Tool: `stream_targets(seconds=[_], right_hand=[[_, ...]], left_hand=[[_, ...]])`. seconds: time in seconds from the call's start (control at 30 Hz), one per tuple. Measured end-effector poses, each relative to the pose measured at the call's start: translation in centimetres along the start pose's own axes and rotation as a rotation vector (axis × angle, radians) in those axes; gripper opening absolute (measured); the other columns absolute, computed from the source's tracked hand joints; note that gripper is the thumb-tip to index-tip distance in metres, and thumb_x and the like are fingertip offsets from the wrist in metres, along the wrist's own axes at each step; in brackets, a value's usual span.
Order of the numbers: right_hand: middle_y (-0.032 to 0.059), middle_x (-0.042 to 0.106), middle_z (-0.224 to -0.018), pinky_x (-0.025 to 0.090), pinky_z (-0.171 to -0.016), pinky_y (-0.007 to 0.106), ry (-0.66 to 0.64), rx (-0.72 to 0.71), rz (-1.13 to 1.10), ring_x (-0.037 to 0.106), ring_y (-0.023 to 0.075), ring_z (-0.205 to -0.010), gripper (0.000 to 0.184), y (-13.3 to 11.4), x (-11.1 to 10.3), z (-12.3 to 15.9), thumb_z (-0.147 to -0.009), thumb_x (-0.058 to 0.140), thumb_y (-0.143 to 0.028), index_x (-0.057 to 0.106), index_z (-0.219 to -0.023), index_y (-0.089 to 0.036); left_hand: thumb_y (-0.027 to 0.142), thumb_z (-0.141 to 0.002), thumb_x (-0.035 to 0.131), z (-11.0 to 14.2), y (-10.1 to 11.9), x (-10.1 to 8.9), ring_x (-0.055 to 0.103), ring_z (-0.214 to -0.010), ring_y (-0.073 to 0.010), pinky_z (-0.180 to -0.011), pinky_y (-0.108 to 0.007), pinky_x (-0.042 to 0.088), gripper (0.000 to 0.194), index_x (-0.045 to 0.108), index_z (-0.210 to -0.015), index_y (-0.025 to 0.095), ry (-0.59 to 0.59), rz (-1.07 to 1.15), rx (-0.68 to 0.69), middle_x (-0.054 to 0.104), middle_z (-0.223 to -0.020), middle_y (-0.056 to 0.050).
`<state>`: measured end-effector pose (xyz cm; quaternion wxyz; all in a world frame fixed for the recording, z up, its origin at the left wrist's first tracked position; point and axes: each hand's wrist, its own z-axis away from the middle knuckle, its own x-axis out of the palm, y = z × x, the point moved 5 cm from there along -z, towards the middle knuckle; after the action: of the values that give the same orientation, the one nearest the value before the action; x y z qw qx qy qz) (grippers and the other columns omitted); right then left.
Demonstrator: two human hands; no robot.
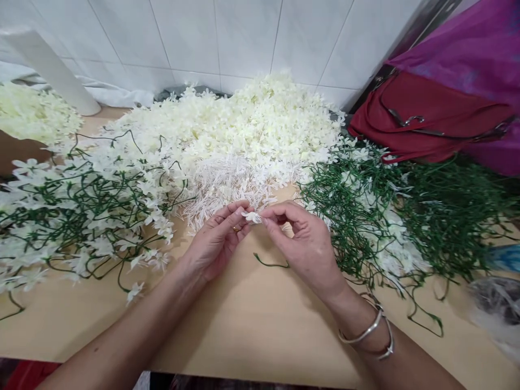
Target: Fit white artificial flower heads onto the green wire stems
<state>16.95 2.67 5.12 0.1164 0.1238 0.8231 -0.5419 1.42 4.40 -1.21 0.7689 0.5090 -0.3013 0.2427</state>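
Note:
A small white artificial flower (pixel 252 217) is pinched between my two hands, above the middle of the table. My left hand (pixel 219 238) grips its left side between thumb and fingers. From the other side, the thumb and forefinger of my right hand (pixel 305 246) close on it. Just below my right hand shows a green plastic stem (pixel 270 264); whether that hand holds its hidden end I cannot tell. Behind my fingertips lies a heap of white stamen-like pieces (pixel 227 181), with a large mound of cream petals (pixel 260 122) beyond.
Flowers on green stems (pixel 89 216) are piled at left, near a white roll (pixel 57 70). Tangled green stems (pixel 365 216) cover the right side. A red bag (pixel 422 114) and purple cloth (pixel 467 49) stand at back right, before a tiled wall (pixel 247 38).

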Motion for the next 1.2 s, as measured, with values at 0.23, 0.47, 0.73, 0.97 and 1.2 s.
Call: stream_targets(seconds=[0.23,0.47,0.73,0.97,1.2], right_hand=[[0.0004,0.069,-0.082,0.049,-0.075,0.031,0.022,0.072,-0.045,0.063,0.0151,-0.077,0.009,0.5,-0.3,0.2,-0.089,0.067,-0.013,0.072,-0.092,-0.019],[-0.0013,0.064,-0.082,0.048,-0.075,0.030,-0.030,0.178,-0.204,0.059,0.0143,-0.077,0.009,1.3,0.6,0.4,-0.087,0.069,-0.019,0.066,-0.095,-0.020],[-0.0030,0.062,-0.080,0.047,-0.076,0.032,-0.001,0.220,-0.233,0.058,0.0142,-0.075,0.016,1.7,0.4,0.5,-0.086,0.070,-0.021,0.062,-0.100,-0.022],[-0.0062,0.058,-0.071,0.046,-0.070,0.031,0.022,0.301,-0.289,0.056,0.0129,-0.067,0.020,2.0,0.7,0.7,-0.084,0.070,-0.023,0.060,-0.101,-0.022],[-0.0044,0.061,-0.074,0.048,-0.073,0.031,0.021,0.277,-0.270,0.058,0.0138,-0.071,0.027,2.8,1.1,0.7,-0.084,0.070,-0.023,0.066,-0.111,-0.019]], left_hand=[[0.007,-0.085,0.079,-0.3,-0.1,-0.5,0.077,-0.081,-0.0097,-0.081,-0.016,0.063,0.014,0.080,-0.095,0.016,0.067,0.040,-0.020,0.078,-0.082,-0.002],[0.024,-0.072,0.095,0.0,-0.3,-0.4,0.073,-0.084,-0.0079,-0.087,-0.016,0.058,0.027,0.083,-0.097,0.019,-0.025,-0.144,0.080,0.080,-0.093,0.000],[0.032,-0.080,0.090,0.1,-0.2,-0.4,0.069,-0.085,-0.0084,-0.087,-0.018,0.054,0.020,0.084,-0.098,0.026,-0.097,-0.345,0.153,0.079,-0.097,0.000],[0.033,-0.088,0.083,0.4,0.5,0.3,0.068,-0.089,-0.0121,-0.086,-0.022,0.054,0.016,0.082,-0.102,0.027,-0.111,-0.608,0.339,0.078,-0.098,-0.001],[0.029,-0.093,0.076,0.9,0.9,1.1,0.072,-0.096,-0.0166,-0.088,-0.028,0.056,0.015,0.080,-0.106,0.024,-0.150,-0.820,0.513,0.079,-0.104,-0.004]])
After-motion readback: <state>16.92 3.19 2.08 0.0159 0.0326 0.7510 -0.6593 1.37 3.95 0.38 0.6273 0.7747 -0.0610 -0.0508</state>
